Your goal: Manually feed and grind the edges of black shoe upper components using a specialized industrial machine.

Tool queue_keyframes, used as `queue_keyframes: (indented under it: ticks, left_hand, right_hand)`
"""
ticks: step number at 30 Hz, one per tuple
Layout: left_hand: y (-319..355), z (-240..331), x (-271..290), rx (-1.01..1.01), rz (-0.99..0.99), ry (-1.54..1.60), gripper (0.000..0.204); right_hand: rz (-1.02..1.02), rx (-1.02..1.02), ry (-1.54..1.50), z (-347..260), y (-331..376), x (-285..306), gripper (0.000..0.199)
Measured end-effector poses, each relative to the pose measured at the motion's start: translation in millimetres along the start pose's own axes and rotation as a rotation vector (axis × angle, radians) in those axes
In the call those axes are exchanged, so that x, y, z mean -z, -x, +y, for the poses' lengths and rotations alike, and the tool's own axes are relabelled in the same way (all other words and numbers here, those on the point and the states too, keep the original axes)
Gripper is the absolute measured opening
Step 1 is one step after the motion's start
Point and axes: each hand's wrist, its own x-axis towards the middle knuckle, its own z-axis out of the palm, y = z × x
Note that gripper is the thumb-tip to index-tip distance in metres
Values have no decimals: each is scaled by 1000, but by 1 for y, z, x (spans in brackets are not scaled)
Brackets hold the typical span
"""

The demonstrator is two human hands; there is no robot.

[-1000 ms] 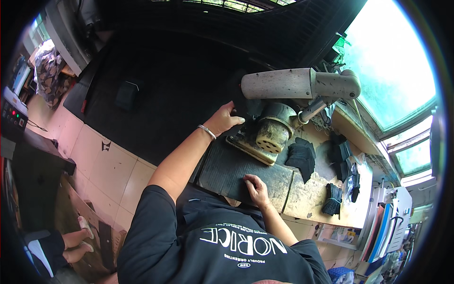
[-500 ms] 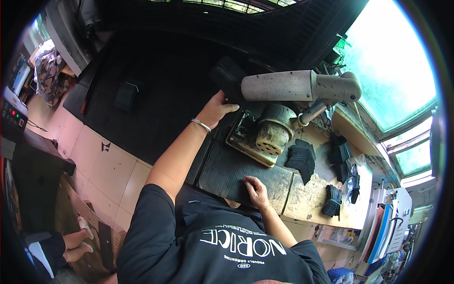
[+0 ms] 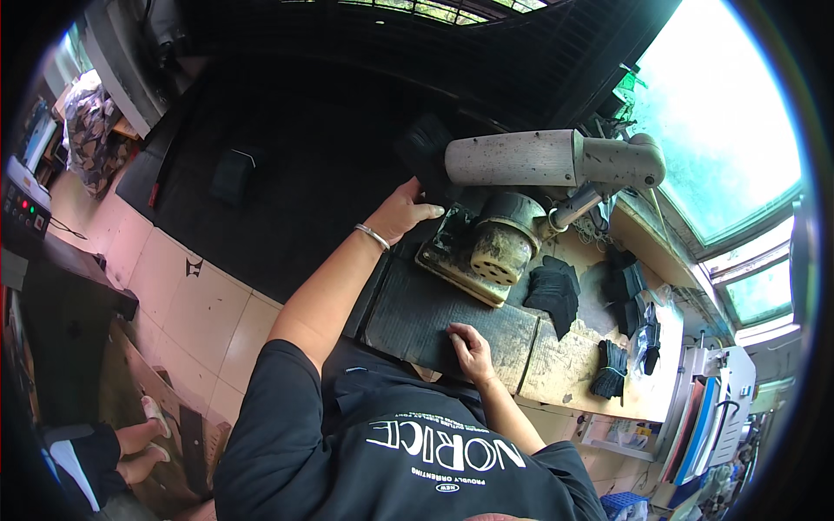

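My left hand [image 3: 407, 210], a metal bangle on its wrist, is stretched out past the left end of a grey machine [image 3: 539, 158] and grips a dark flat piece [image 3: 426, 152] held over the dark floor. The machine has a long grey cylindrical arm above a grimy round drum [image 3: 502, 245] on a plate. My right hand [image 3: 472, 346] lies fingers down on a black ribbed mat [image 3: 417, 313] at the near edge of the wooden worktable [image 3: 565, 369]. It holds nothing.
Stacks of black cut pieces [image 3: 552, 291] lie on the worktable right of the drum, with more [image 3: 611, 369] near its far end. A window [image 3: 730, 113] is beyond. Another person's sandalled feet [image 3: 139, 438] are at lower left on the tiled floor [image 3: 200, 304].
My left hand has moved from beside the drum outward and up, carrying the dark piece past the end of the machine's arm. My right hand has stayed on the mat.
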Motion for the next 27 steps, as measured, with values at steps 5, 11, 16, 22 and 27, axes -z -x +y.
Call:
queue_keyframes:
  ticks: [5,11,16,22,27]
  left_hand:
    - [4,-10,-3,24,-13,-44,48]
    - [8,-16,-7,108,-89,-91,55]
    - [13,-22,-12,104,-126,-112,58]
    - [16,-29,-16,61,-157,-148,58]
    - [18,-24,-12,113,-127,-70,58]
  right_hand:
    - [-4,0,19,-4,-1,1,19]
    - [-22,3,26,-2,0,2,20]
    - [-19,12,43,-1,0,1,20]
    - [-5,4,38,1,0,1,19]
    - [-4,21,64,1,-1,2,19]
